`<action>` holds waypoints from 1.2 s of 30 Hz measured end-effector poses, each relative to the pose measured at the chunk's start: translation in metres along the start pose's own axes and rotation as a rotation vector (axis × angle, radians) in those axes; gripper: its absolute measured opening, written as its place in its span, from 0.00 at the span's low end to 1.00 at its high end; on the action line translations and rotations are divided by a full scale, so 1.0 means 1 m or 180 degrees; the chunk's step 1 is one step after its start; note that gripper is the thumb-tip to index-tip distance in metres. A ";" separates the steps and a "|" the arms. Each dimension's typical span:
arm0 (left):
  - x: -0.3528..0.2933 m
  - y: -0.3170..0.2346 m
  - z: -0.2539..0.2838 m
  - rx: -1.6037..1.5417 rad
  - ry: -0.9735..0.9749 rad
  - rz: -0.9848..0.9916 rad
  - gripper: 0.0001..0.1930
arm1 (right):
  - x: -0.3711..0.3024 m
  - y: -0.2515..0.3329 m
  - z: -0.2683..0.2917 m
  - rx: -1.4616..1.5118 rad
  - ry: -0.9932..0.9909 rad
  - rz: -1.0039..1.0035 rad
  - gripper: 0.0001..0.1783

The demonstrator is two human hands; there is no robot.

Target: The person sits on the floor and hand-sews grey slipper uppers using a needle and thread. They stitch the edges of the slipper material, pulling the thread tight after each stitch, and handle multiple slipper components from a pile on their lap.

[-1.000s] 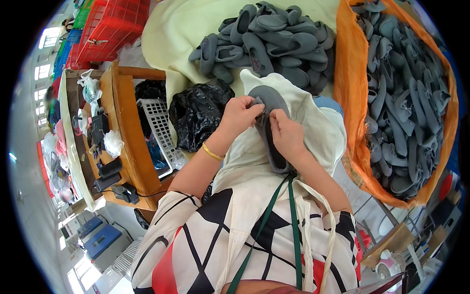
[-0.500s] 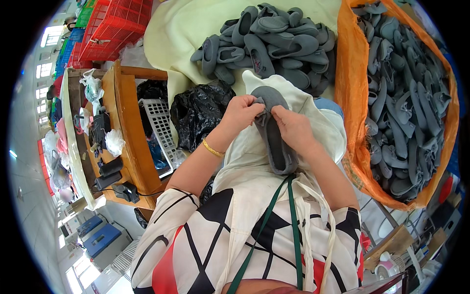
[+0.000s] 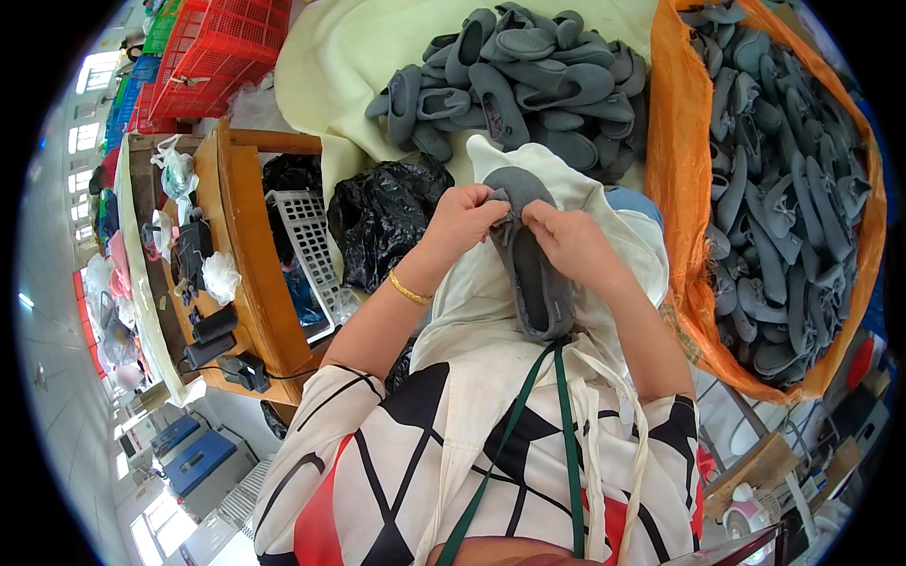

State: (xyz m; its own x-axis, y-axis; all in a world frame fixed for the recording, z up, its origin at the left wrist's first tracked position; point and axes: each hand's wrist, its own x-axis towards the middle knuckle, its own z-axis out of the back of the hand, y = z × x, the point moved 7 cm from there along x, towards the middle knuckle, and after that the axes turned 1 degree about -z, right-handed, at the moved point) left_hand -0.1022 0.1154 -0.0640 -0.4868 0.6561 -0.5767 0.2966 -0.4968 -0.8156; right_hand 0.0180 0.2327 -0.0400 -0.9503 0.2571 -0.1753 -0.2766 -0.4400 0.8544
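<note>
A grey slip-on shoe (image 3: 528,274) lies on my apron-covered lap, its toe pointing away from me and its opening facing up. My left hand (image 3: 467,219) pinches a small grey bow on the shoe's upper, at the left side of the instep. My right hand (image 3: 566,236) has its thumb and fingertips pressed together at the opposite edge, close to the bow. Whether a needle or thread is between those fingers is too small to make out. The cream apron (image 3: 613,226) spreads under the shoe.
Beyond my lap, a heap of grey shoes (image 3: 510,80) lies on a pale yellow sheet (image 3: 330,57). An orange sack (image 3: 675,189) full of similar shoes stands on the right. To the left are a black plastic bag (image 3: 387,217), a wooden table (image 3: 241,217) and red crates (image 3: 222,57).
My right hand has shifted very slightly up and left along the shoe's edge. My left hand keeps its pinch, and the shoe stays in place.
</note>
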 end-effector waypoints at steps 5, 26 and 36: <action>0.003 0.003 0.002 0.0112 0.0160 0.0085 0.07 | 0.001 0.002 -0.001 0.0030 -0.0066 -0.0071 0.06; 0.007 0.014 0.003 -0.0627 0.0556 0.0195 0.06 | 0.006 0.007 -0.020 0.0456 -0.0981 -0.0415 0.08; 0.004 0.007 0.001 -0.0142 0.0151 -0.0114 0.08 | 0.006 0.029 0.012 0.0239 -0.1143 0.0108 0.06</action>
State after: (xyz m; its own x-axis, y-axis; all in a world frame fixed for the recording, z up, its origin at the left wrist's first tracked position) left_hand -0.1030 0.1140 -0.0716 -0.4586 0.6996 -0.5479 0.3167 -0.4474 -0.8364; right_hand 0.0062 0.2324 -0.0105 -0.8445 0.5349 0.0252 -0.2219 -0.3925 0.8926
